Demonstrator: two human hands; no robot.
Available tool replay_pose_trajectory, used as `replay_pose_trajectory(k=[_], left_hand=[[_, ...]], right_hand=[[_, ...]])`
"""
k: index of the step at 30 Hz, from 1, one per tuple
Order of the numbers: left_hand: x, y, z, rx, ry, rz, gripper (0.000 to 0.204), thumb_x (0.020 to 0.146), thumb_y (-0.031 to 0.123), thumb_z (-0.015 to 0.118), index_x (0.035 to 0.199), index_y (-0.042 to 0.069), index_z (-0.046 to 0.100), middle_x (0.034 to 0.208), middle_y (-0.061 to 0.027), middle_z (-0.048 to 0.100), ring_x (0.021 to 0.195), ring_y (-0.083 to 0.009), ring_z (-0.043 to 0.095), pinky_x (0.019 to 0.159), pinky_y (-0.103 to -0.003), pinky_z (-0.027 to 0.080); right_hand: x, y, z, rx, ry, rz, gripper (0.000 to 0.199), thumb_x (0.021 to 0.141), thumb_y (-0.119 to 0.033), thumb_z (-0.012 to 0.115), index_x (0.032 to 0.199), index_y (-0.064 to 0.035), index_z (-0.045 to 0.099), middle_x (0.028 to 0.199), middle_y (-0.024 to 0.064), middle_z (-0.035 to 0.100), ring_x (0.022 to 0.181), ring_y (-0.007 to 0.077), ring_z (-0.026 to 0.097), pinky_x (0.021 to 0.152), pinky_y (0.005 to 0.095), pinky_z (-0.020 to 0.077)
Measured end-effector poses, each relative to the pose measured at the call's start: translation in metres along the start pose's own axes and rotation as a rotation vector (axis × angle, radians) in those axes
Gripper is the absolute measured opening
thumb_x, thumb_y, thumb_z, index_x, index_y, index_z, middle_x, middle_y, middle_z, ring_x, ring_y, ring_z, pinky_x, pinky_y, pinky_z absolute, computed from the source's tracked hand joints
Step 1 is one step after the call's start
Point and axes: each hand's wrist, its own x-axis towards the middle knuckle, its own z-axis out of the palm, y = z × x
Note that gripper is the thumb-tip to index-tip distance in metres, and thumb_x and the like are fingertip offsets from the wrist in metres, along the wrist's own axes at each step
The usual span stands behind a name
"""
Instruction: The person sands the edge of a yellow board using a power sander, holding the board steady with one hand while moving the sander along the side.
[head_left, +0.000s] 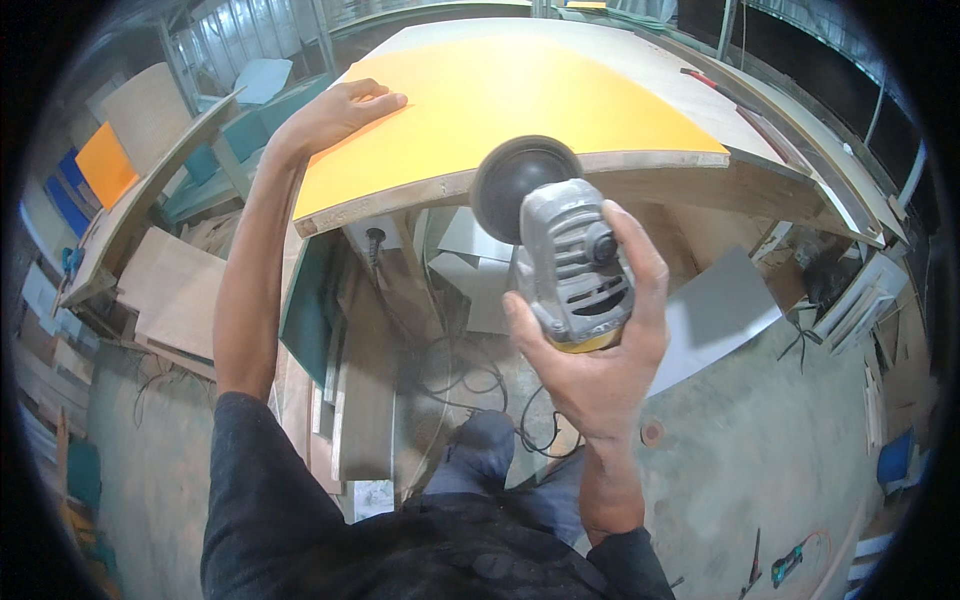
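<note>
A large orange panel [440,110] lies on the workbench, with its pale wooden front edge facing me. My left hand [350,115] rests at the panel's left side, fingers curled in and pressed against its surface. In my right hand [610,350] is a grey angle grinder [570,265], held by its body with thumb and fingers wrapped round it. The grinder's round black disc [525,185] looks smeared as if spinning. It overlaps the panel's front edge in view; whether it touches the edge I cannot tell.
A cable [465,385] loops on the floor near my legs. Beneath the bench lean white sheets [715,320] and boards [365,400]. A red-handled tool [705,78] lies at the bench's far right. A green power tool [787,567] lies on the floor at lower right. Boards [180,290] crowd the left.
</note>
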Motion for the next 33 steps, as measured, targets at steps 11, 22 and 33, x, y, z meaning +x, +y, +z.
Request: replay_pose_trajectory(k=[11,22,33], left_hand=[[0.002,-0.004,0.001,0.087,0.066,-0.006,0.069,0.098,0.058,0.064,0.136,0.001,0.069,0.134,-0.0200,0.071,0.123,-0.0303,0.067,0.108,-0.041,0.047],[-0.001,0.007,0.000,0.066,0.053,-0.066,0.067,0.100,0.052,0.063,0.139,-0.003,0.066,0.140,-0.0210,0.067,0.129,-0.0320,0.063,0.113,-0.042,0.043],[0.003,0.003,-0.001,0.001,0.017,-0.063,0.072,0.101,0.052,0.064,0.144,-0.006,0.061,0.144,-0.0232,0.065,0.132,-0.0319,0.062,0.114,-0.039,0.043]], right_hand=[[0.011,0.037,-0.037,0.053,0.007,0.068,0.085,0.073,-0.007,0.089,0.149,-0.0058,0.051,0.138,0.0148,0.058,0.123,0.0246,0.063,0.105,0.0376,0.0537],[0.033,0.066,-0.073,0.004,0.053,0.061,0.082,0.075,-0.009,0.088,0.148,-0.0064,0.051,0.136,0.0147,0.061,0.119,0.0234,0.065,0.102,0.0373,0.0546],[0.054,0.107,-0.122,0.033,0.127,0.203,0.082,0.075,-0.012,0.089,0.148,-0.0060,0.052,0.133,0.0139,0.059,0.121,0.0233,0.063,0.105,0.0378,0.0524]])
